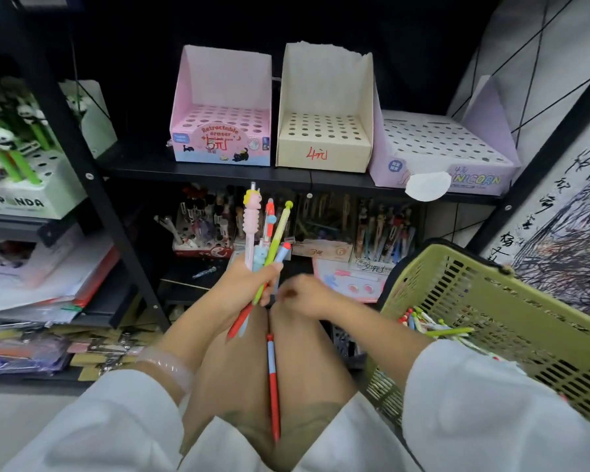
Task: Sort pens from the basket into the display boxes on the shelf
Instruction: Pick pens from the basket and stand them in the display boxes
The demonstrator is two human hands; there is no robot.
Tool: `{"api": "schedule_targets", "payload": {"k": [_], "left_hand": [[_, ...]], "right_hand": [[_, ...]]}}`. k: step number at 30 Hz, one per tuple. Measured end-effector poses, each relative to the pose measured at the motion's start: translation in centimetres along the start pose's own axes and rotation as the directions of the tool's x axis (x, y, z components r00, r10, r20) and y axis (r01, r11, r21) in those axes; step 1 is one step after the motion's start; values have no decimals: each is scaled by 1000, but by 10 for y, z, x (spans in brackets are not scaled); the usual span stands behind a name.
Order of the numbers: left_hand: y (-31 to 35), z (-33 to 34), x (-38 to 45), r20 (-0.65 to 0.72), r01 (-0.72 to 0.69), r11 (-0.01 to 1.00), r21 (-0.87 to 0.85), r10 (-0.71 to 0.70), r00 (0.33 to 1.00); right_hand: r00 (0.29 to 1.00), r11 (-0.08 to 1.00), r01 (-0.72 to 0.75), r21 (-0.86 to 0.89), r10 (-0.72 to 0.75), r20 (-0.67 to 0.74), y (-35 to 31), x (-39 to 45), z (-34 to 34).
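My left hand (249, 284) grips a bunch of pens (268, 233) upright, among them a pink unicorn pen, an orange one and a green one. My right hand (305, 294) is blurred just right of the bunch, fingers curled; whether it holds anything I cannot tell. A red and blue pen (273, 386) lies between my knees. The green basket (511, 318) at my right holds several more pens (433, 327). On the shelf stand three display boxes with holes and no pens in them: pink (222, 107), beige (324, 107), lilac (443, 148).
A black shelf frame post (92, 178) runs down on the left, with a panda pen box (21, 185) beyond it. The lower shelf (321, 226) is crowded with filled pen displays. Stacked folders lie at the lower left.
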State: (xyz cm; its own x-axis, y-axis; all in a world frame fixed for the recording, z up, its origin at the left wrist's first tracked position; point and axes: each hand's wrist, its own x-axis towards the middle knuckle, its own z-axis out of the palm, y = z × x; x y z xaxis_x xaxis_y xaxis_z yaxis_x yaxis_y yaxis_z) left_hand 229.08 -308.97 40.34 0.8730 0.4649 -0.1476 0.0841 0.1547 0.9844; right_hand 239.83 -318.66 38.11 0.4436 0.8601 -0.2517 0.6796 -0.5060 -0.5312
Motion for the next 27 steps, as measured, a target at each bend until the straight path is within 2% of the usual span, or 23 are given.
{"api": "schedule_targets", "payload": {"k": [2, 4, 6, 9, 13, 15, 17, 20, 22, 27], "left_hand": [[-11, -10, -1, -20, 8, 997, 73, -7, 1000], [-23, -21, -4, -44, 25, 994, 103, -20, 999], [-34, -30, -8, -71, 40, 993, 111, -32, 997], [-45, -37, -12, -117, 77, 992, 100, -65, 991], [-55, -36, -13, -183, 155, 988, 8, -151, 971], [-57, -35, -12, -186, 192, 978, -82, -204, 961], [-56, -34, -11, -183, 210, 964, -164, -239, 954], [-54, -32, -10, -188, 230, 962, -148, -255, 948], [-50, -30, -11, -135, 239, 956, -169, -263, 955], [-39, -28, -13, -21, 223, 924, -310, -241, 970]], "right_hand": [[986, 956, 42, -289, 7, 165, 0, 5, 27], [984, 835, 111, -539, -18, 176, 0, 10, 48], [991, 761, 123, -637, -65, 114, 2, 12, 60], [989, 770, 125, -626, -48, 138, 3, 15, 66], [972, 923, 47, -381, 46, 229, -1, 17, 51], [973, 992, -51, -118, 76, 216, -1, 19, 34], [990, 979, -120, 167, 106, 94, -3, 21, 13], [973, 900, -30, 434, 125, -192, -8, 25, -16], [953, 866, 52, 497, 106, -284, -15, 27, -26], [932, 838, 137, 529, 73, -356, -29, 32, -24]]}}
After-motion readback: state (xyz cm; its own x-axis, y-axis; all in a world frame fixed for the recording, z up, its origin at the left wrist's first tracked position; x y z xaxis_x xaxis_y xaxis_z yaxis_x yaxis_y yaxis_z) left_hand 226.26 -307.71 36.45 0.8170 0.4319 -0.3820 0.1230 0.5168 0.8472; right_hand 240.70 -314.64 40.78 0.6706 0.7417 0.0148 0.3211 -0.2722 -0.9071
